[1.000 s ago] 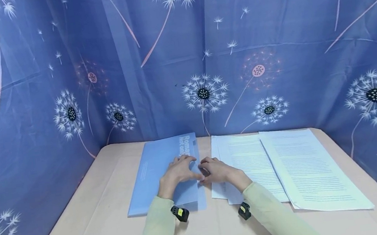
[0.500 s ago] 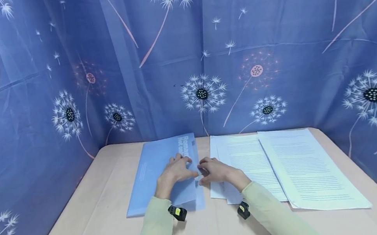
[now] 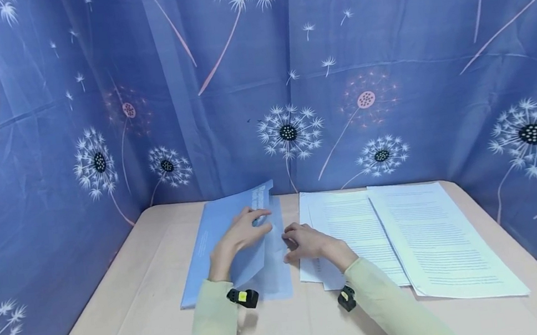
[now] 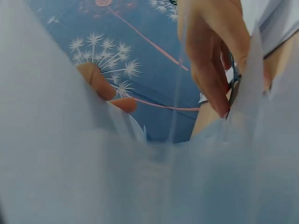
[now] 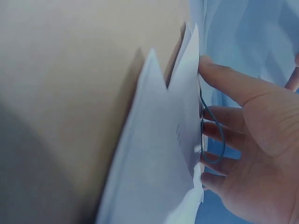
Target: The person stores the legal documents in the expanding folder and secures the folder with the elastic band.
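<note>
A translucent blue plastic folder point(image 3: 203, 253) lies left of the table's middle, its cover lifted and bent back along the right side. My left hand point(image 3: 241, 232) holds that cover's edge between thumb and fingers. In the left wrist view, the pale sheet hides most of this hand, and two fingertips point(image 4: 98, 83) show past it. At the folder's right edge, my right hand point(image 3: 307, 242) has its fingers curled and pinches a small dark item with a thin loop point(image 5: 219, 135); I cannot tell its kind. Paper corners point(image 5: 159, 126) stand beside these fingers.
Two overlapping piles of printed paper lie right of the folder: a nearer pile point(image 3: 356, 224) partly under the right forearm, and a pile point(image 3: 438, 241) farther right. A blue dandelion-print curtain point(image 3: 221, 112) encloses the beige table point(image 3: 136, 318) at its back and sides.
The left hand has moved left and raised the folder's cover, so its far corner now sticks up and the layer beneath shows. The right hand stays almost in place.
</note>
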The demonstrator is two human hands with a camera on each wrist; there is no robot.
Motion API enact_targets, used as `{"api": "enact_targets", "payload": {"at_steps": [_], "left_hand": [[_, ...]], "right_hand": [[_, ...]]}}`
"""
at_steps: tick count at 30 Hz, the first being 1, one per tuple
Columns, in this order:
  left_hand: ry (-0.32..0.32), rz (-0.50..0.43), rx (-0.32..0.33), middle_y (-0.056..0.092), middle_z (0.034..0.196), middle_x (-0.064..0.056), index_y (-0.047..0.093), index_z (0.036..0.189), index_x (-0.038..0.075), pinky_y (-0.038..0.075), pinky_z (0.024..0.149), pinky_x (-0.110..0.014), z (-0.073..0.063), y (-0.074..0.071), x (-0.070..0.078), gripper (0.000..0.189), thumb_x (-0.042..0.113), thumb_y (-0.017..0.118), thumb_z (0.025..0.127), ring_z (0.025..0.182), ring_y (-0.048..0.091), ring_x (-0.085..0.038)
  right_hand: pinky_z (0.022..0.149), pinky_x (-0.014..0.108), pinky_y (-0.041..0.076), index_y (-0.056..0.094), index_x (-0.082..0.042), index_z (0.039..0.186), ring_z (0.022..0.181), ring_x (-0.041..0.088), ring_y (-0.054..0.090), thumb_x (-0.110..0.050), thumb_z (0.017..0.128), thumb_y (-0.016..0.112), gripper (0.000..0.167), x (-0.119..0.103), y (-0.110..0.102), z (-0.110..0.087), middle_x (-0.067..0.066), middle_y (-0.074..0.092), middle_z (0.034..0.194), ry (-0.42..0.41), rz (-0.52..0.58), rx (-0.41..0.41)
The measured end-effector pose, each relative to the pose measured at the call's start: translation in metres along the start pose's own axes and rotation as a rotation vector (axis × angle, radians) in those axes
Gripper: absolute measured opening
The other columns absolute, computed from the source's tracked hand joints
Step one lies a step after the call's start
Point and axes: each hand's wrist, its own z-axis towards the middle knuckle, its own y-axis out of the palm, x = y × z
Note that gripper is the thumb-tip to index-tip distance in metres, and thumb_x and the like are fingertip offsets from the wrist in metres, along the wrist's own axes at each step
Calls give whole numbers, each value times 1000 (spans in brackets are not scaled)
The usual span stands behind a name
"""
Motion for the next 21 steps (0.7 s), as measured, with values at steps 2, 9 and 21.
{"api": "enact_targets", "payload": {"at_steps": [2,9,21], "left_hand": [[12,-10,14,49,137,-8,60,136,30,43,99,-54,0,-3,0,45,39,52,92,124,46,-32],[13,-133,120,49,131,-6,58,122,24,45,97,-53,0,-9,1,36,34,66,88,125,45,-31],[55,-284,206,47,136,-8,53,136,24,48,90,-45,-2,-21,1,41,27,52,95,114,51,-29]], "right_hand": [[110,44,41,57,-4,138,130,32,48,-39,83,79,69,0,-1,0,11,51,143,3,-16,8],[110,46,41,61,-6,134,129,35,49,-41,81,80,66,-1,-6,-2,13,55,139,-2,-79,40],[114,49,36,64,-7,130,132,36,47,-42,79,81,64,10,-14,-10,12,57,138,-32,-84,60]]}}
